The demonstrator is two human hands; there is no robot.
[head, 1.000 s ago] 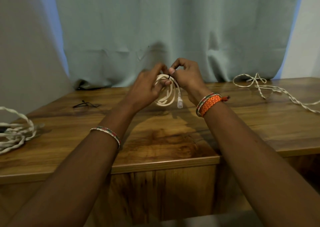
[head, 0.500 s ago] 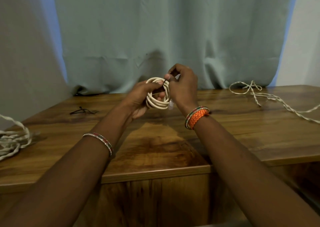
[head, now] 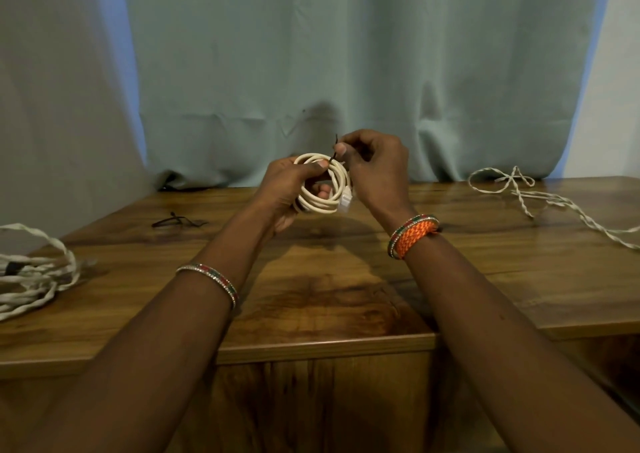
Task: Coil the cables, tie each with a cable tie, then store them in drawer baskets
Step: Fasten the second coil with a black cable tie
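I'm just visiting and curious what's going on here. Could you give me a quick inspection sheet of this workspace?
Surface: glossy wooden table, cabinet front below.
Job's things: cream coiled cable held above the table; thin black cable tie at its top.
Clutter: spare black ties lying far left on the table.
Grippers: left hand grips the coil; right hand pinches the tie.
Cables: twisted white cable bundled at the left edge; another twisted white cable loose on the right.
Surroundings: grey-green curtain behind the table; no drawer baskets seen.
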